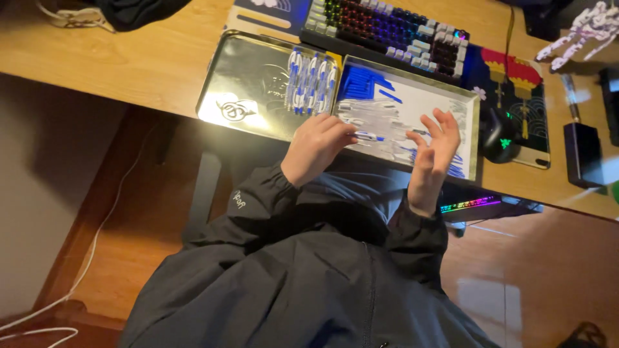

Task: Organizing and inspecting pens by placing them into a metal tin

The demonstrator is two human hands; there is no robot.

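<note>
Item: pens, clear barrels with blue parts, lying loose in a heap (380,125) in my right-hand metal tray (471,138), centre of the frame. Beside them, upper left corner of that tray, a pile of blue caps (361,82).

My left hand (316,147): knuckles up at the tray's lower left edge, fingers curled together, grip pinching one pen (369,136) whose blue-and-white end sticks out to the right of the fingertips.

My right hand (433,148): over the tray's lower right part, fingers spread and bent, holding nothing I can make out; the pen heap lies just to its left and under it.

Second tray (248,84), left of the first: shiny, with a row of finished blue-and-white pens (312,80) along its right side.

Both trays sit on the wooden surface (129,58), below a lit keyboard (387,29). A mouse (498,132) lies right of the trays.
</note>
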